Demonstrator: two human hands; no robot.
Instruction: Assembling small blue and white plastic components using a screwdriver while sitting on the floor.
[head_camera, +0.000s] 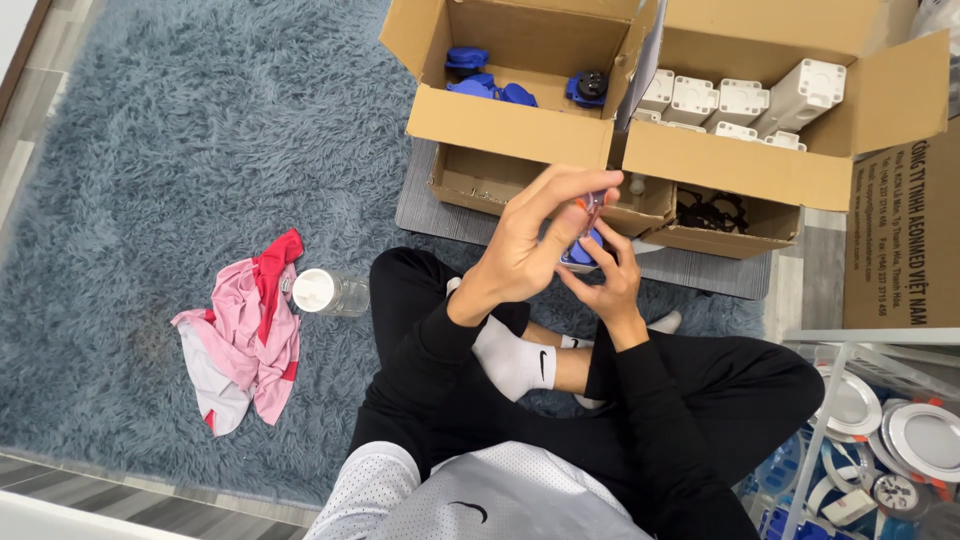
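Gripping small blue part between both hands, orientation unclear.

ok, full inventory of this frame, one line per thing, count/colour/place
small blue part: 1, blue with an orange bit, held between both hands
cardboard boxes: 2 large open, brown, top centre and top right
blue parts: several, blue, in the left box
white blocks: several, white, in the right box
shallow trays: 2, brown cardboard, in front of the boxes
black rings: a cluster, black, in the right tray
bottle: 1, clear with white cap, lying on the rug
cloth: 1, pink, red and white, crumpled on the rug
rug: 1, grey-blue shaggy, on the floor
round fittings: several, silver-white, in the clear bin bottom right
left hand: 1, grip on the part
right hand: 1, grip on the part
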